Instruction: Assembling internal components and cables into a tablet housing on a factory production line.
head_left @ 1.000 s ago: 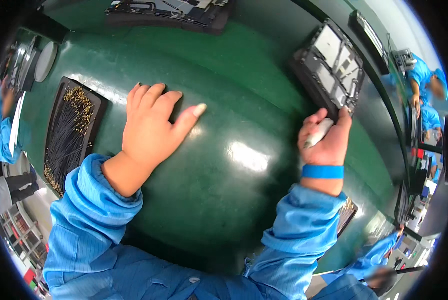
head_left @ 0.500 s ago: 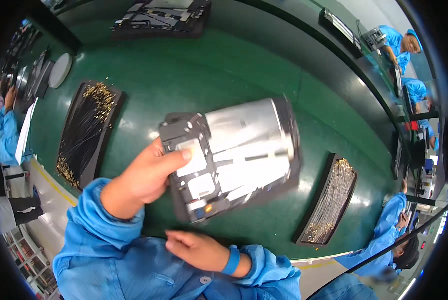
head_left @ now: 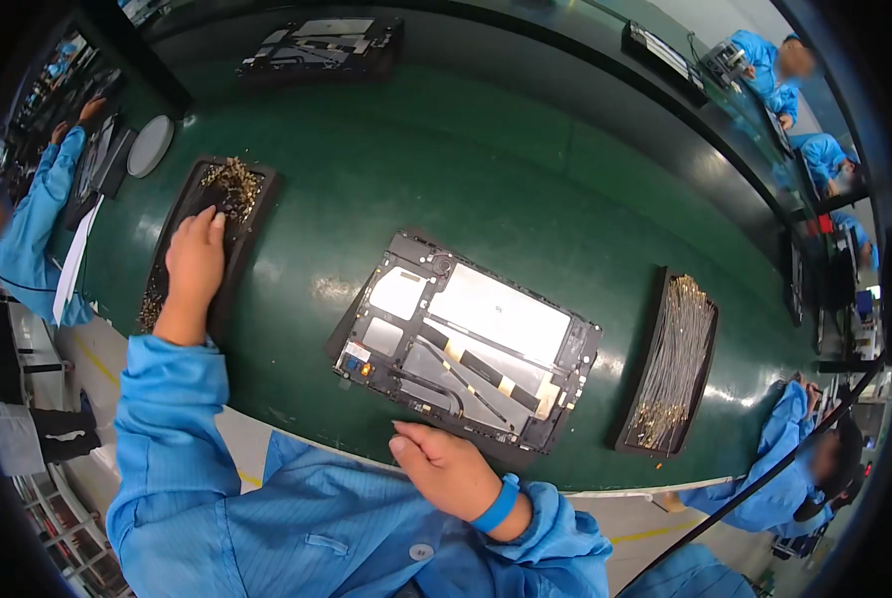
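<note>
On the green table lies an opened tablet-like device (head_left: pixel 501 309), its silver and white plates, black-and-gold strips and thin cables exposed. A dark flat piece (head_left: pixel 346 324) shows beneath its left side. My left hand (head_left: pixel 195 261) is down in the left tray (head_left: pixel 250 239), its fingers bent together against thin black cables (head_left: pixel 229 189) with gold-coloured ends. What sits between those fingertips is hidden. Just in front of the device's near edge, my right hand (head_left: pixel 446 468) is loosely closed, thumb beside the index finger, with nothing visible in it.
To the right stands a dark tray (head_left: pixel 625 424) of grey cables (head_left: pixel 677 349) with gold-coloured ends. Another opened device (head_left: pixel 316 45) lies at the far side. A round white disc (head_left: pixel 151 147) is at the far left. Co-workers in blue sit on both sides.
The device, held up in my left hand before, now lies on the table, turned. My left hand has let it go and moved left into the cable tray. My right hand shifted slightly right.
</note>
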### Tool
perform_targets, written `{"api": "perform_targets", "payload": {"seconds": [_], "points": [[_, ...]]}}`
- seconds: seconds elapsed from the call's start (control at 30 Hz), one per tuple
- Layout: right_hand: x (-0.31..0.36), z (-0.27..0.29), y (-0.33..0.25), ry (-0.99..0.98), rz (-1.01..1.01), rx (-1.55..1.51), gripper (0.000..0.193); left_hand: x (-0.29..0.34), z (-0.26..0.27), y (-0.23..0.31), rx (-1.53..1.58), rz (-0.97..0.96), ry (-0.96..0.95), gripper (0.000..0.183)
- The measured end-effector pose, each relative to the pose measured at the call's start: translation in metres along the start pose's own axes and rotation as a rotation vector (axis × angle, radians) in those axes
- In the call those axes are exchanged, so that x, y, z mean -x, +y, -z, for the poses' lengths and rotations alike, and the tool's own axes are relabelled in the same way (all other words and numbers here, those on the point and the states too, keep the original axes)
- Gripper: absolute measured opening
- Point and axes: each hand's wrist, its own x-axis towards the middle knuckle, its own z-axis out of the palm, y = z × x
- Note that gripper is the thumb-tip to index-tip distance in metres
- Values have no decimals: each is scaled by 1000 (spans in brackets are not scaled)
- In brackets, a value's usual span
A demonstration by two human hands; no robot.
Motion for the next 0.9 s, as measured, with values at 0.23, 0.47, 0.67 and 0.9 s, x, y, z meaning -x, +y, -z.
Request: {"api": "perform_targets", "payload": {"seconds": [0.23, 0.47, 0.67, 0.9], "points": [[-6, 0, 1, 318, 84, -73, 31, -10, 24, 12, 343, 129, -110, 32], [-8, -1, 2, 320, 73, -26, 32, -5, 24, 17, 186, -99, 26, 29], [-7, 1, 5, 279, 70, -69, 33, 1, 4, -6, 172, -48, -148, 20], [-8, 1, -1, 277, 60, -11, 34, -4, 22, 4, 239, 57, -142, 24]]}}
